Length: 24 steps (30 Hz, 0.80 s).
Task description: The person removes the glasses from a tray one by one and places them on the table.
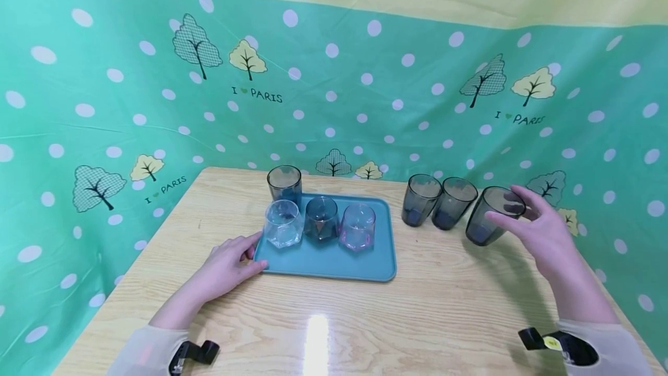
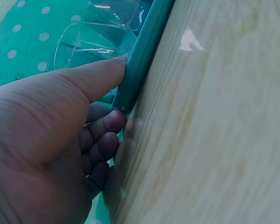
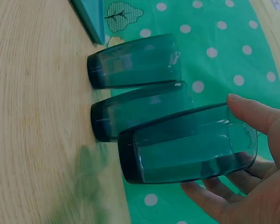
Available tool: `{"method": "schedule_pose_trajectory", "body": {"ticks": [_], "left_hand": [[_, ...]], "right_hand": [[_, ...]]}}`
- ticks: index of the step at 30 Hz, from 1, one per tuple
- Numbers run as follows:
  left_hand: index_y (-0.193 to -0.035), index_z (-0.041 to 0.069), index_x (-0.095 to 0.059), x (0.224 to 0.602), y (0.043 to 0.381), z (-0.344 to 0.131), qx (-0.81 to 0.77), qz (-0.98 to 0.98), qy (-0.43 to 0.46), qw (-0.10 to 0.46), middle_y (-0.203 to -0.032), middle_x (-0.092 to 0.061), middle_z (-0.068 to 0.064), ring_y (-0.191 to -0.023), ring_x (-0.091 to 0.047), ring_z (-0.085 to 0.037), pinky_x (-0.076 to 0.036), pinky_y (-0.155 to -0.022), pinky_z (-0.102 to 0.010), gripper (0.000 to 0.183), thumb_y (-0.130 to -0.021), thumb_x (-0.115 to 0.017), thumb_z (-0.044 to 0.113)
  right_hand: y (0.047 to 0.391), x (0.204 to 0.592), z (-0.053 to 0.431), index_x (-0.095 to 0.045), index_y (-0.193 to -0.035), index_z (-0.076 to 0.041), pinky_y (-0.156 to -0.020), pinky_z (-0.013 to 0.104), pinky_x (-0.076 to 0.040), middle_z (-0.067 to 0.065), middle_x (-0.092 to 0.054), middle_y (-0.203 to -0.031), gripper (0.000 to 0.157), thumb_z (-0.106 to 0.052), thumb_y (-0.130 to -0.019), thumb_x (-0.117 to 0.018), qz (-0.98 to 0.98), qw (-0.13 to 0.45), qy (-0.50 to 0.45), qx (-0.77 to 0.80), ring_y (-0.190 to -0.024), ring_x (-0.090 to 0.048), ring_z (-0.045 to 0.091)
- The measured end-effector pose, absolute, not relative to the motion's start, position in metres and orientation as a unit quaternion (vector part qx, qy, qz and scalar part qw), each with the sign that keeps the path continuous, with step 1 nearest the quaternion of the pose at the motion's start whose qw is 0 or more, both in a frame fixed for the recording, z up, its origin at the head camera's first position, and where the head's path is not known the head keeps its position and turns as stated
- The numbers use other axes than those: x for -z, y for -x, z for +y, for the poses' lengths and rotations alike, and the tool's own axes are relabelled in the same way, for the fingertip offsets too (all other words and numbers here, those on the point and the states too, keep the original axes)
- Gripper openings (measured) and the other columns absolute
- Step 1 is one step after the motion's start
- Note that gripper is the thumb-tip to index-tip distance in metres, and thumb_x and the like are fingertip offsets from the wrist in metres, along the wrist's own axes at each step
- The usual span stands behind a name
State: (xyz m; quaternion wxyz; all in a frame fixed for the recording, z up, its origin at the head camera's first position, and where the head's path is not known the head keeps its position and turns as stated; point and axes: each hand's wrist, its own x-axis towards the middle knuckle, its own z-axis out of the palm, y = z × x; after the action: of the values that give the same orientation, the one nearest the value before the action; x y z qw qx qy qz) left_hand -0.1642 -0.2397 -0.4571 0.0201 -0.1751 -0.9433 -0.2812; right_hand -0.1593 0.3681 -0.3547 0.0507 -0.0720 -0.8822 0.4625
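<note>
A tall smoky drinking glass (image 3: 182,147) is in my right hand (image 1: 545,234), thumb on one side near the rim and fingers on the other. It stands slightly tilted at the right, its shadow falling on the table. Two matching glasses (image 1: 420,201) (image 1: 454,205) stand upright just left of it. My left hand (image 1: 229,266) holds the near left corner of a blue tray (image 1: 329,263), thumb over the rim and fingers curled beside it. On the tray are a clear faceted glass (image 1: 283,225), a dark one (image 1: 320,220) and a pinkish one (image 1: 358,228).
Another tall smoky glass (image 1: 285,184) stands at the tray's far left corner; its base is partly hidden. Behind the wooden table (image 1: 417,318) hangs a green dotted cloth (image 1: 365,103) close to its back edge.
</note>
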Motion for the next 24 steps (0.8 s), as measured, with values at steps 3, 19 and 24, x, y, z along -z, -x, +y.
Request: {"method": "schedule_pose_trajectory", "body": {"ticks": [3, 19, 24], "left_hand": [[-0.156, -0.005, -0.057, 0.457, 0.164, -0.24, 0.282, -0.943, 0.175, 0.02, -0.097, -0.056, 0.007, -0.087, -0.047, -0.015, -0.035, -0.084, -0.044, 0.074, -0.102, -0.082, 0.038], [-0.157, -0.005, -0.056, 0.456, 0.165, -0.239, 0.282, -0.942, 0.178, 0.018, -0.097, -0.056, 0.007, -0.087, -0.048, -0.016, -0.034, -0.083, -0.043, 0.075, -0.102, -0.082, 0.039], [-0.157, -0.005, -0.056, 0.455, 0.164, -0.239, 0.283, -0.943, 0.176, 0.016, -0.098, -0.056, 0.007, -0.088, -0.048, -0.016, -0.034, -0.083, -0.043, 0.075, -0.102, -0.082, 0.038]], "right_hand": [[0.163, 0.357, 0.371, -0.02, -0.179, -0.025, -0.12, 0.072, -0.028, 0.017, -0.038, -0.172, 0.102, -0.051, -0.102, -0.08, -0.88, 0.053, 0.079, -0.465, -0.16, -0.02, 0.055], [0.181, 0.371, 0.384, -0.016, -0.179, -0.017, -0.117, 0.061, -0.038, 0.023, -0.037, -0.171, 0.11, -0.058, -0.099, -0.08, -0.881, 0.062, 0.109, -0.455, -0.154, -0.033, 0.049], [0.186, 0.375, 0.386, -0.014, -0.179, -0.017, -0.117, 0.068, -0.034, 0.024, -0.033, -0.174, 0.114, -0.06, -0.097, -0.08, -0.877, 0.058, 0.113, -0.463, -0.156, -0.031, 0.051]]}}
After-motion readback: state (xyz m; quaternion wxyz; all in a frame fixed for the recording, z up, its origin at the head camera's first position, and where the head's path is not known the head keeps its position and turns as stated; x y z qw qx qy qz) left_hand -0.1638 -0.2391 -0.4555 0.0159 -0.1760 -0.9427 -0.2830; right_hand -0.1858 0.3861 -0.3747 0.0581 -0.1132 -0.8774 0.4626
